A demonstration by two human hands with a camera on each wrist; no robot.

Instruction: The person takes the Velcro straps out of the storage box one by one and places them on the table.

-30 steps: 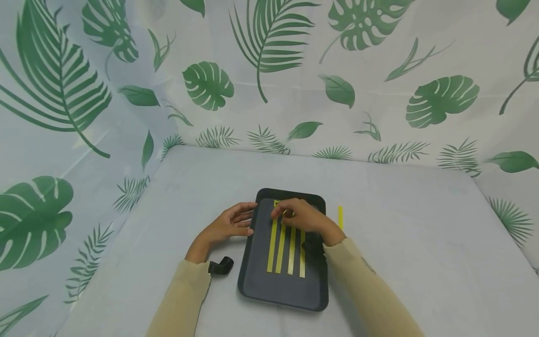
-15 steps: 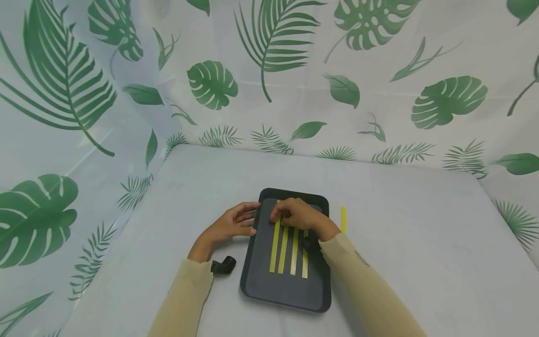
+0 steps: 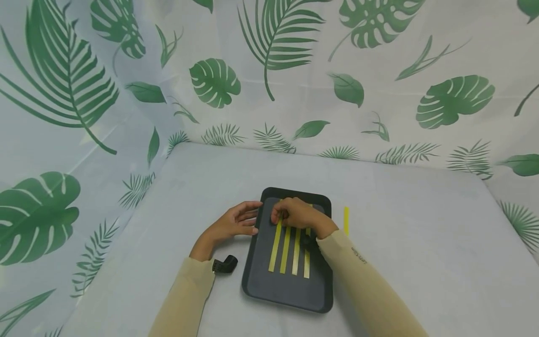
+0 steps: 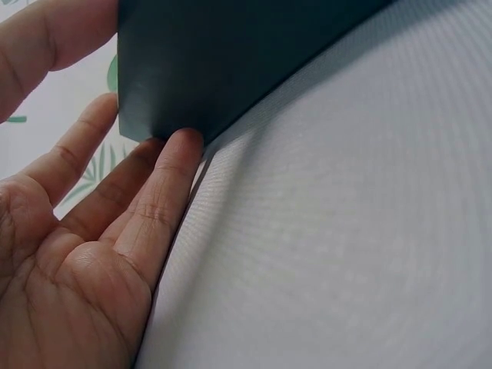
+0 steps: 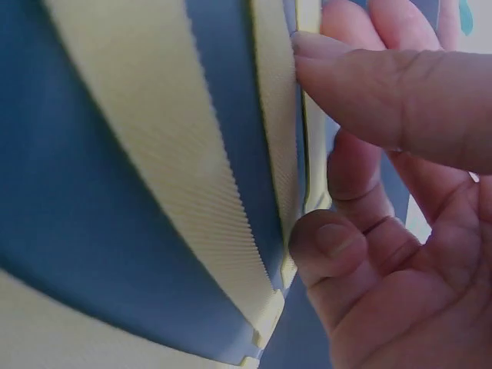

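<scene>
The dark tray (image 3: 284, 296) needs steadying; the left hand (image 3: 229, 223), fingers spread against its left side, suits that. The right hand (image 3: 300, 213) curls over it, whether pinching a strip I cannot tell. Best work lightly, leaving the yellow strips (image 3: 275, 250) on the tray parallel.

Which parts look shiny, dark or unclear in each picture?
Head view: strips shine slightly at near ends; left wrist: the tray is very dark, a soft shadow beside it on the table; right wrist: the lower-left strip looks blurred.
</scene>
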